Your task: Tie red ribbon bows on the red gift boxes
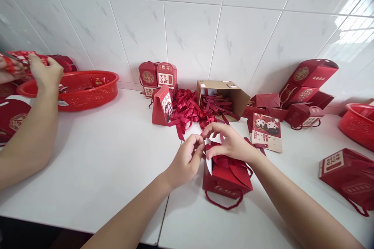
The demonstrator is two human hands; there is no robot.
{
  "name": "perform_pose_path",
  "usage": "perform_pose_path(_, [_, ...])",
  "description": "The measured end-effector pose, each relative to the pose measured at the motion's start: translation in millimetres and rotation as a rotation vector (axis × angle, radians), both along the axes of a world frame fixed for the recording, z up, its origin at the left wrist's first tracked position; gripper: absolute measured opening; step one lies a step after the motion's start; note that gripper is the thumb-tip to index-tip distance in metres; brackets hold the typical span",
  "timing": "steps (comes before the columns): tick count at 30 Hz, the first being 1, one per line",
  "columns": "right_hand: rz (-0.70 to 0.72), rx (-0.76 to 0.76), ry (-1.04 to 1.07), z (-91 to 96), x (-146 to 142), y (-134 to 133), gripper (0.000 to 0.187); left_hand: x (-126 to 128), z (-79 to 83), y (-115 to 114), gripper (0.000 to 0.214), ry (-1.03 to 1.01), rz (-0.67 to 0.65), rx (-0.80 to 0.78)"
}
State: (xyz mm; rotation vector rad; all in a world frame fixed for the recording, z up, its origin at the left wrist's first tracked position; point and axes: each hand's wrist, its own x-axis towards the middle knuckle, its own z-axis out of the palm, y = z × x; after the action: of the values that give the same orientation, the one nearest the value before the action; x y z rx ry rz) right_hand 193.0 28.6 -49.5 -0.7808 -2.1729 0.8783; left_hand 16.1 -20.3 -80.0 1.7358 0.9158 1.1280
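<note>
A small red gift box (pixel 230 181) stands on the white table, with a twisted red cord handle (pixel 224 205) hanging over its near side. Dark red ribbon (pixel 229 162) lies across its top. My right hand (pixel 229 144) reaches over the box, its thumb and fingers closed around a white-edged side flap (pixel 209 163). At the box's left edge, my left hand (pixel 188 157) is closed in a pinch, close to my right fingertips. What sits between the left fingertips is too small to make out.
Loose red ribbons (pixel 189 111) spill from an open cardboard carton (pixel 242 99). Finished-looking red boxes (pixel 166 76) stand by the wall, with more boxes (pixel 309 81) at right. A red basket (pixel 90 95) is at left, beside another person's hands (pixel 46 70) holding red packets.
</note>
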Motion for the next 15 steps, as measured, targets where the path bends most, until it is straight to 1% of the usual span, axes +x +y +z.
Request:
perform_pose_path(2, [0.003, 0.006, 0.003, -0.3, 0.7, 0.4, 0.043, -0.6, -0.7, 2.6, 0.017, 0.049, 0.059, -0.013])
perform_pose_path(6, [0.017, 0.022, 0.038, -0.4, 2.2, 0.2, 0.031, -7.8, -6.8, 11.6, 0.013, 0.340, 0.301, 0.017])
perform_pose_path(8, [0.013, 0.025, 0.044, 0.0, 2.2, -0.8, 0.025, -15.0, -12.2, 17.4, 0.017, 0.451, 0.418, 0.010])
perform_pose_path(11, [-0.029, 0.060, 0.076, 0.7, 1.2, -2.3, 0.023, -25.7, -18.5, 24.9, 0.025, 0.520, 0.553, -0.019])
perform_pose_path(13, [-0.073, 0.126, 0.138, 2.5, 0.6, -3.5, 0.023, -28.9, -18.2, 27.5, 0.024, 0.548, 0.609, -0.004])
perform_pose_path(15, [-0.119, 0.191, 0.184, 6.9, 1.3, -6.3, 0.022, -27.5, -13.8, 27.2, 0.017, 0.558, 0.610, 0.050])
